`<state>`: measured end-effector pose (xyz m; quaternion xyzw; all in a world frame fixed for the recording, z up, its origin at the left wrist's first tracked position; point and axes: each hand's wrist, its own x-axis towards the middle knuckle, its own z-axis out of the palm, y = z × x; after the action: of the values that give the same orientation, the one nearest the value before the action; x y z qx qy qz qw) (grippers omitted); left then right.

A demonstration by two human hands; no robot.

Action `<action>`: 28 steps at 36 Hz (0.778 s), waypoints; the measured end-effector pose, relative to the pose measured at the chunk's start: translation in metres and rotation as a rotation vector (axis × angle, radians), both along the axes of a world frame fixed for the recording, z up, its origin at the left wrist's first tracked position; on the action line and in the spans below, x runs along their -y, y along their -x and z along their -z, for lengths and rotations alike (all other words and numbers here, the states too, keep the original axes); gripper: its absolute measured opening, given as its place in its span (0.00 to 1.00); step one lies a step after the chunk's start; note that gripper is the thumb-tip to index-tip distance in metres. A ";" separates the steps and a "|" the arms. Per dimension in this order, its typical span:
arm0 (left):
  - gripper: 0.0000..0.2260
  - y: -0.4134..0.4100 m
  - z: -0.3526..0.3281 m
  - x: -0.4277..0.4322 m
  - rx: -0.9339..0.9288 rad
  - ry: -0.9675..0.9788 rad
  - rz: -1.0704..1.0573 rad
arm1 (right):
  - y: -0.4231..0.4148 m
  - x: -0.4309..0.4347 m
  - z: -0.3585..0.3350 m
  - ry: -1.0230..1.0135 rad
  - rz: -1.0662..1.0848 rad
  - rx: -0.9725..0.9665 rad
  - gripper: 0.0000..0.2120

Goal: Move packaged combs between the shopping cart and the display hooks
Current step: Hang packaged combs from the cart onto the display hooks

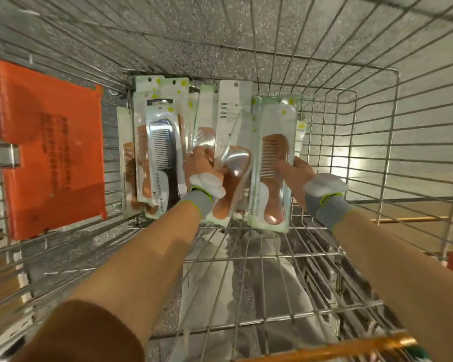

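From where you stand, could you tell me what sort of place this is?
Probably a retail store: a wire shopping cart holds packaged combs with hang holes, an orange panel on its side.

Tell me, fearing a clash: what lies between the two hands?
Head view: a tilted brown-comb package, and the upright comb package the right hand grips, lie between it and the left hand.

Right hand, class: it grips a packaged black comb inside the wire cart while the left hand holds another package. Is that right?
No. The head view shows the right hand gripping a packaged brown comb, not a black one, inside the wire cart while the left hand holds another package. The black comb lies in the pile further left.
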<state>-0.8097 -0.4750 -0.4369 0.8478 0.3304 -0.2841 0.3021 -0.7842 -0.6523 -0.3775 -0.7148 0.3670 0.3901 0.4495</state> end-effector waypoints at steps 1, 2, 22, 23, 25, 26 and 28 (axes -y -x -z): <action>0.27 0.001 0.001 0.002 -0.022 0.007 -0.002 | 0.001 0.002 0.002 0.003 -0.010 -0.010 0.18; 0.25 0.002 0.002 0.002 -0.039 0.029 0.009 | 0.003 0.006 0.005 0.002 -0.007 -0.012 0.18; 0.32 0.007 -0.003 0.008 -0.090 0.175 -0.051 | 0.006 0.003 -0.003 0.019 -0.008 0.008 0.16; 0.31 0.006 -0.004 0.009 -0.085 0.166 -0.058 | 0.006 0.003 -0.004 0.016 -0.016 0.017 0.18; 0.30 0.008 -0.003 0.011 -0.056 0.157 -0.062 | 0.007 0.002 -0.007 -0.002 -0.038 0.036 0.17; 0.30 0.008 -0.003 0.011 -0.048 0.154 -0.058 | 0.008 0.002 -0.005 -0.012 -0.035 0.043 0.17; 0.29 0.008 -0.002 0.012 -0.022 0.134 -0.049 | 0.010 0.003 -0.005 -0.028 -0.036 0.045 0.15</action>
<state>-0.8181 -0.4868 -0.4353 0.8142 0.3348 -0.3074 0.3613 -0.7937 -0.6557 -0.3720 -0.7234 0.3385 0.3873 0.4606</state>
